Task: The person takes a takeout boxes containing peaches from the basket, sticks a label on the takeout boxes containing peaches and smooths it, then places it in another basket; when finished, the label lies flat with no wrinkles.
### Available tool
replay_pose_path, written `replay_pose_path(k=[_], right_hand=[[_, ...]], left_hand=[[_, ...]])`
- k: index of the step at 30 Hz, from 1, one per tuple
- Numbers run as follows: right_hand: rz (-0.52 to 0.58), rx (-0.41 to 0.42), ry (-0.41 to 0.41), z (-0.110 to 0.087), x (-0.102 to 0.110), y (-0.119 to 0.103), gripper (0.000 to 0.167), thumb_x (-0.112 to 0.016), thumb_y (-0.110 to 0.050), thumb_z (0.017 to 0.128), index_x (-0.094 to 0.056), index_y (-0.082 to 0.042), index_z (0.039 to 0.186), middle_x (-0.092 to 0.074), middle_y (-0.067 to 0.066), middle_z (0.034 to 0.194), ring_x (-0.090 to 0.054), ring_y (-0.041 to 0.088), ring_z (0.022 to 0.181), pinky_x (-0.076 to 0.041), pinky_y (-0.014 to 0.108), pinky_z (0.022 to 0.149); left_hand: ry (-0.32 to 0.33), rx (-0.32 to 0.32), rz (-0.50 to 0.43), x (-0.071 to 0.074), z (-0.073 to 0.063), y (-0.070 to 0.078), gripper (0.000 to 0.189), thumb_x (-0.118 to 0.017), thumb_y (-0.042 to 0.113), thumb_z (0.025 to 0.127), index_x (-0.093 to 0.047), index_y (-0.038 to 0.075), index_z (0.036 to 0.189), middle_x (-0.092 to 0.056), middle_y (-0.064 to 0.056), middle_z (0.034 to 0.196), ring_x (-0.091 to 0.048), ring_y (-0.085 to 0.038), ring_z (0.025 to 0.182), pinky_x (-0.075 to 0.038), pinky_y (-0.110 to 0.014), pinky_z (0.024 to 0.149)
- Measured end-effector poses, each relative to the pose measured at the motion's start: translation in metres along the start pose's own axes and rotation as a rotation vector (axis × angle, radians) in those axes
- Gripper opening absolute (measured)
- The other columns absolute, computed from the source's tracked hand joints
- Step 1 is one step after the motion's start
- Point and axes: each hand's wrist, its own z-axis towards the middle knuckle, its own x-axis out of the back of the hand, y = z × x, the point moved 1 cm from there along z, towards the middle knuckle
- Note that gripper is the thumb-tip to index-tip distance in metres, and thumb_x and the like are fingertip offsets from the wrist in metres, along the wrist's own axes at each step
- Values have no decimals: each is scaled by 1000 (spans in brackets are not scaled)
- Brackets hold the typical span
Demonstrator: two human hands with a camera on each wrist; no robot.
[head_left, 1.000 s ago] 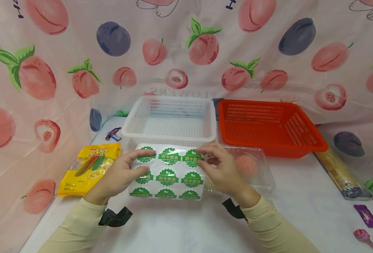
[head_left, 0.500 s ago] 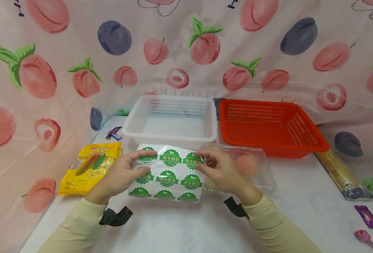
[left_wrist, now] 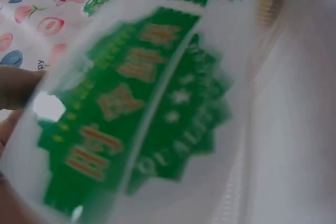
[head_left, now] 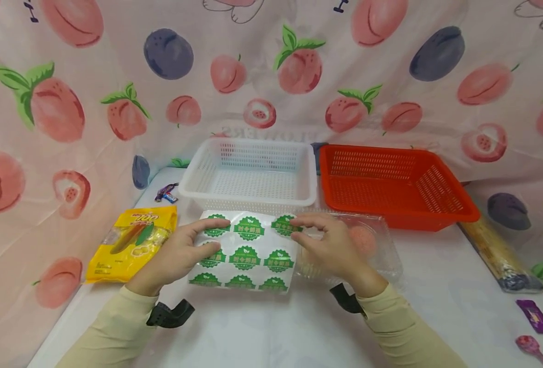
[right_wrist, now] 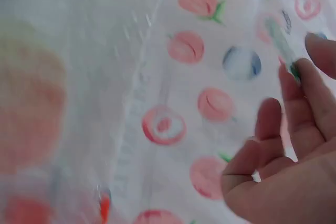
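Observation:
A white sheet [head_left: 262, 245] printed with rows of round green stickers is held up, tilted, over the table. My left hand [head_left: 175, 258] grips its left side, with index finger and thumb on the front. At the sheet's upper right corner, my right hand [head_left: 332, 250] pinches the edge of a green sticker [head_left: 283, 225] between thumb and index finger. That sticker sticks out past the sheet's edge. In the right wrist view, a thin green-and-white sticker edge [right_wrist: 295, 71] shows at the fingertips. Large green stickers [left_wrist: 136, 98] fill the left wrist view.
Behind the sheet stand a white basket [head_left: 248, 202] and a red basket [head_left: 400, 220]. A clear plastic box [head_left: 386, 255] with a pink round item is behind my right hand. A yellow packet [head_left: 133, 245] lies left; a long packet [head_left: 501, 255] and a lollipop [head_left: 529, 343] lie right.
My right hand has shifted slightly right, and the pinched sticker has moved with it to the sheet's right edge. My left hand stays nearly still on the sheet.

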Motion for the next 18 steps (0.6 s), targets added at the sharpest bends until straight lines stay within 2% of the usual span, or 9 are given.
replay_pose_path(k=[3,6,8,12,18], right_hand=[[26,34,77,-1,13,0,19,-76,-2,88,-75,-3,107,-70,7,108,-60,23,96,-54,33,82],[72,37,100,-2,29,2,20,-74,2,88,-70,0,107,-68,10,102,-60,20,83,-54,20,73],[74,17,109,-3,38,1,19,-73,3,89,-69,0,107,-68,11,101,-62,18,80,-55,19,73],[29,-35,147,-5,53,0,17,-73,1,89,-70,1,105,-70,12,97,-62,15,74,-55,19,68],[-102,-150,155,-10,78,5,24,-73,-11,93,-70,0,114,-71,15,103,-63,22,84,-54,15,70]], left_hand=[[13,5,-9,4,-1,-3,48,-63,15,100,-50,7,145,-66,-17,119,-72,-26,89,-60,-34,78],[27,8,-10,8,-1,-5,48,-62,16,100,-50,7,145,-65,-18,121,-71,-25,91,-59,-33,79],[30,8,-15,11,-2,-6,49,-62,15,100,-49,6,146,-66,-19,121,-71,-26,92,-59,-34,80],[28,54,-50,16,-3,-8,50,-62,17,100,-47,8,148,-67,-18,118,-72,-28,92,-59,-36,79],[36,128,-99,20,-4,-16,53,-62,18,101,-45,10,150,-66,-18,121,-72,-29,94,-59,-38,80]])
